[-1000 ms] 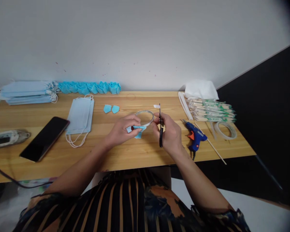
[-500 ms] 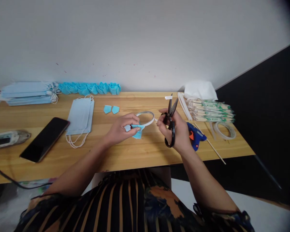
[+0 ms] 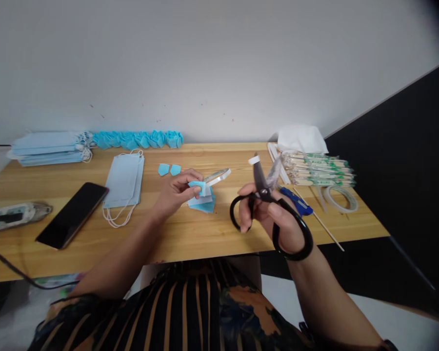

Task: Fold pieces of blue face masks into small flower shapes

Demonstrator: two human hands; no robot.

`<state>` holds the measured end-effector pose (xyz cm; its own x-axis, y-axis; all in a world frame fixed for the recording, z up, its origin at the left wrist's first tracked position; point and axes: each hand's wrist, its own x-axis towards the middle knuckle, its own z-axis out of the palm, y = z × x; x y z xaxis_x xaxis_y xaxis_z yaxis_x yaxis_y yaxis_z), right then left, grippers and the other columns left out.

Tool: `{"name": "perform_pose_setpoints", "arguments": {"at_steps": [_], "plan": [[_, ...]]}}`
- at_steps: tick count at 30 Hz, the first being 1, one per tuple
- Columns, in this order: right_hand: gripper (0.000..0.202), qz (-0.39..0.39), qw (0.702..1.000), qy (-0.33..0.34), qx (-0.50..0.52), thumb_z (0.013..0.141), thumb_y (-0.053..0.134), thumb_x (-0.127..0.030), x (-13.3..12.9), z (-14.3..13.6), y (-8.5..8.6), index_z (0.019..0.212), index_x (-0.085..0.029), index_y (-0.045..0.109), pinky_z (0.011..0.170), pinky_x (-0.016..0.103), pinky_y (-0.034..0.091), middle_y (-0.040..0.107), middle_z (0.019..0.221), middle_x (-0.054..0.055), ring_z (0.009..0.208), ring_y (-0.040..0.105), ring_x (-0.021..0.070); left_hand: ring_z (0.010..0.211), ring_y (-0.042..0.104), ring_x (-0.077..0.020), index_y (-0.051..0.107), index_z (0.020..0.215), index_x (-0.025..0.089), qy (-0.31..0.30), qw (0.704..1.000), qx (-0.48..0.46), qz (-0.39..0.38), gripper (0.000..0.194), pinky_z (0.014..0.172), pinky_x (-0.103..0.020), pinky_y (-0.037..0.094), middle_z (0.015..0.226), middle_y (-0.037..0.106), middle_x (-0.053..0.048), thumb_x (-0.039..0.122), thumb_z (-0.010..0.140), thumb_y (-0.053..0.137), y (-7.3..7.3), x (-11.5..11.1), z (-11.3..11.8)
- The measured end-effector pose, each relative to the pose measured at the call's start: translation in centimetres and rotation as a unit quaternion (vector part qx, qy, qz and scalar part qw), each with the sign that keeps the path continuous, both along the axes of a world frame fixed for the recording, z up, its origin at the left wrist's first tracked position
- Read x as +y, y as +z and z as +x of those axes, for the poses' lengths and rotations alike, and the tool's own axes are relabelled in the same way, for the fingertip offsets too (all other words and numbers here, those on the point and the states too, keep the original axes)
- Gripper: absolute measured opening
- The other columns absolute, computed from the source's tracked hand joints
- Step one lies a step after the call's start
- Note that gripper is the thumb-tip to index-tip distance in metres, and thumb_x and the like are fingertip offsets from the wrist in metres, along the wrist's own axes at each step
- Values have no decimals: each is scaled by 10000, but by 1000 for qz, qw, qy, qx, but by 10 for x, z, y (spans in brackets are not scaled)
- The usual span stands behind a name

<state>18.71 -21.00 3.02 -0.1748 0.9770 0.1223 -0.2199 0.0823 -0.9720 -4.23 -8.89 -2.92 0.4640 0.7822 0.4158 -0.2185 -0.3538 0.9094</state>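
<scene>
Between the thumb and fingers of my left hand (image 3: pixel 171 197) is a small light blue piece of mask fabric (image 3: pixel 198 185). A roll of white tape (image 3: pixel 220 176), seen nearly edge-on, juts out to the right from the same hand. Below these, more light blue fabric pieces (image 3: pixel 206 205) lie on the table. My right hand (image 3: pixel 286 225) is closed on black-handled scissors (image 3: pixel 265 192), fingers through the loops and blades spread apart, pointing up. A short white tape strip (image 3: pixel 253 160) sticks to the tip of the left blade.
Two blue pentagon pieces (image 3: pixel 164 169) lie behind my left hand. Leftward are face masks (image 3: pixel 121 181), a phone (image 3: pixel 73 214) and a power strip (image 3: pixel 16 215). Blue fabric flowers (image 3: pixel 139 139) line the wall. Rightward are a blue glue gun (image 3: pixel 299 202), bundled sticks (image 3: pixel 318 168) and another tape roll (image 3: pixel 342 199).
My right hand has come nearer the camera and away from my left, with the scissors opened wider. The tape roll has tipped from a visible ring to nearly edge-on.
</scene>
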Motion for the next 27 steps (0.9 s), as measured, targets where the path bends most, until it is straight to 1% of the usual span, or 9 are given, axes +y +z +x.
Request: {"name": "perform_pose_setpoints", "arguments": {"at_steps": [3,4,6,8,12,16,20,24,27], "plan": [[543,-87,985,129,75,923,606,-670,-1,-11,-8,1126,-172,675,499,279,528,628,700,-1,518,598,136,816,622,-146,724,691,185,7,999,-25,-25,289,675,-260,516,894,655,-59,414,844,812,-7,1,1],[561,-108,977,156,98,923,594,-686,0,-15,-11,1117,-166,678,481,275,532,626,686,-3,499,590,130,814,619,-143,728,700,187,6,999,-31,-31,278,676,-258,515,900,651,-55,410,839,818,-9,1,1],[578,-131,965,185,134,920,588,-700,4,-22,-18,1110,-163,687,466,265,537,625,667,-5,490,582,124,809,614,-139,733,714,189,-1,999,-36,-40,258,675,-258,515,914,640,-51,398,838,820,-10,1,1],[576,-143,958,191,156,915,596,-702,8,-25,-23,1092,-164,701,463,258,539,620,656,-5,494,576,122,806,610,-141,733,723,187,-3,998,-32,-45,256,668,-261,517,923,631,-52,398,843,814,-10,0,2],[586,-169,953,179,174,899,602,-717,14,-24,-30,1056,-164,721,462,259,534,592,636,-12,497,539,117,800,602,-143,711,688,173,6,999,-18,-33,304,671,-263,525,912,624,-58,411,855,799,-8,-1,1],[573,-176,954,164,179,915,584,-703,18,-21,-34,1059,-165,719,451,244,503,586,640,-11,500,505,111,728,587,-123,712,768,178,-8,999,-17,-39,264,610,-249,516,916,620,-46,412,857,796,-8,-1,0],[581,-166,957,164,171,928,562,-700,21,-21,-34,1083,-162,718,458,244,495,573,636,-17,493,483,107,775,601,-140,698,784,191,-6,1000,7,-13,270,668,-267,523,900,638,-44,432,885,765,-6,-2,-1],[577,-160,961,156,161,936,555,-690,26,-19,-32,1092,-160,722,466,246,502,577,636,-14,495,492,111,743,590,-127,679,725,189,-16,1000,20,13,308,667,-264,501,883,638,-32,430,907,740,-3,-1,0],[602,-157,962,162,154,929,551,-704,29,-16,-30,1104,-154,719,458,241,489,576,643,-9,497,490,112,760,593,-134,684,683,185,-16,1000,15,21,319,681,-267,492,862,629,-37,406,907,740,-1,-1,0]]}}
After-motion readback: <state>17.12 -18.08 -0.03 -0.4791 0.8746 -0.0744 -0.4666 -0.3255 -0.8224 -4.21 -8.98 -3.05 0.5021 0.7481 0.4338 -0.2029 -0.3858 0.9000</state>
